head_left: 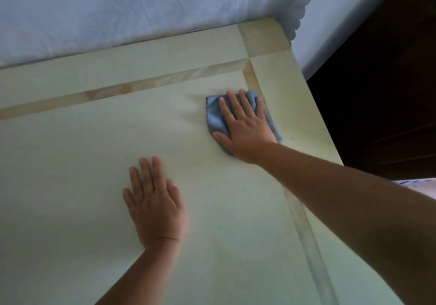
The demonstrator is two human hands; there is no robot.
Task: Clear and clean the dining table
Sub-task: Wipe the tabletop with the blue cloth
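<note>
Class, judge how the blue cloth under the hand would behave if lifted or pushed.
The blue cloth is creased and bunched under the right hand, so it probably droops when lifted. It looks thin, likely light. Pushed on the smooth table, it should slide, perhaps bunching.

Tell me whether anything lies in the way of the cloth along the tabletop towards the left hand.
Nothing visible does. The right hand presses the blue cloth flat near the table's far right corner, and the bare tabletop runs unbroken from there to the left hand, which rests flat on the surface.
</note>
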